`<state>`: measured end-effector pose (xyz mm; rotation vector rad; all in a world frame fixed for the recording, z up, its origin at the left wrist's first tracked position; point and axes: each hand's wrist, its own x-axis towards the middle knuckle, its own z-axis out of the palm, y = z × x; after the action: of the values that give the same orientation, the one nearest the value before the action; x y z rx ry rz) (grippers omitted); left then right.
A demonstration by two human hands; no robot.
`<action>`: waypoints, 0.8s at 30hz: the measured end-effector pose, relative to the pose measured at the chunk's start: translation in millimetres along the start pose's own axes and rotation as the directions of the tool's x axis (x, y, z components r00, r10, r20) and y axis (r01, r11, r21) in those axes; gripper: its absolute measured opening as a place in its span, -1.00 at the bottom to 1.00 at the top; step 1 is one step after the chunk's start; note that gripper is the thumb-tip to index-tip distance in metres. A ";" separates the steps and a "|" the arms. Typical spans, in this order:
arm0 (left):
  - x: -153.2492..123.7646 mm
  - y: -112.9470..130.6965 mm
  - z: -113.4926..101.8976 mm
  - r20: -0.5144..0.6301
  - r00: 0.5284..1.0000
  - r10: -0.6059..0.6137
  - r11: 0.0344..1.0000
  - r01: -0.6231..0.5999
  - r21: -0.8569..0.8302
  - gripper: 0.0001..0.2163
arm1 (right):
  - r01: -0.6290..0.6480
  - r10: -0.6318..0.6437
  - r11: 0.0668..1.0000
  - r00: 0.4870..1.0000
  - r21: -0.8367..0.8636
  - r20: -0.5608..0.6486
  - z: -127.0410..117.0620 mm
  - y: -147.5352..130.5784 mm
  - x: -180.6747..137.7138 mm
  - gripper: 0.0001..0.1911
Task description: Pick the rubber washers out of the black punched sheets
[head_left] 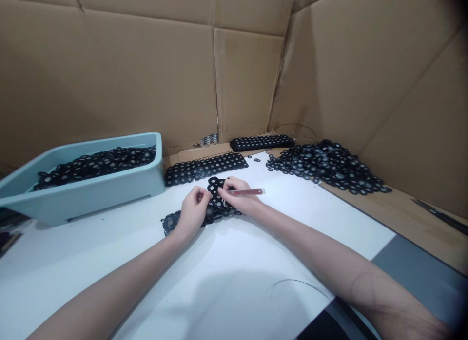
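Presently, both bare forearms extend over the white surface to work at its middle. The left hand has thumb and forefinger pressed together just beside a black ringed piece; whether anything is pinched between them cannot be told. The right hand is closed, its thumb and fingers pinching that same piece, which stands raised. A slim red-brown tool lies across the right hand, pointing toward the surface's right edge. Below both hands, a dark strip of rings lies flat, partly covered by the left hand.

Toward the left edge stands a light-blue tub, holding a quantity of black rings. Near the far edge lies a sheet of joined rings; farther back is a second sheet. Loose rings are heaped at the far right corner. Cardboard walls rise behind.
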<state>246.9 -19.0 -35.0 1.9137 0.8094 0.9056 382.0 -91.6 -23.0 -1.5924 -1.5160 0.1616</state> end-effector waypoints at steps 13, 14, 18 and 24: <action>0.1 -1.1 0.6 0.014 1.000 -0.003 1.000 0.003 0.004 -0.86 | -0.009 0.009 1.000 1.000 0.001 0.017 0.1 -0.6 -0.2 -0.77; 0.0 -1.1 0.5 0.016 1.000 -0.001 1.000 0.001 0.006 -0.86 | -0.011 0.011 1.000 1.000 0.001 0.020 0.3 -0.6 -0.2 -0.77; -0.4 -0.3 0.4 0.034 0.999 -0.006 1.000 0.005 0.019 -0.87 | -0.010 0.010 1.000 1.000 -0.008 0.028 1.5 0.5 -0.1 -0.77; -1.5 1.7 1.3 0.052 0.999 -0.008 0.999 0.006 0.048 -0.86 | -0.008 0.010 1.000 0.998 -0.025 0.055 4.4 5.1 0.0 -0.75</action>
<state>247.6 -21.5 -34.4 1.9666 0.8128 0.8360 382.9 -88.5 -29.0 -1.6263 -1.5584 0.1935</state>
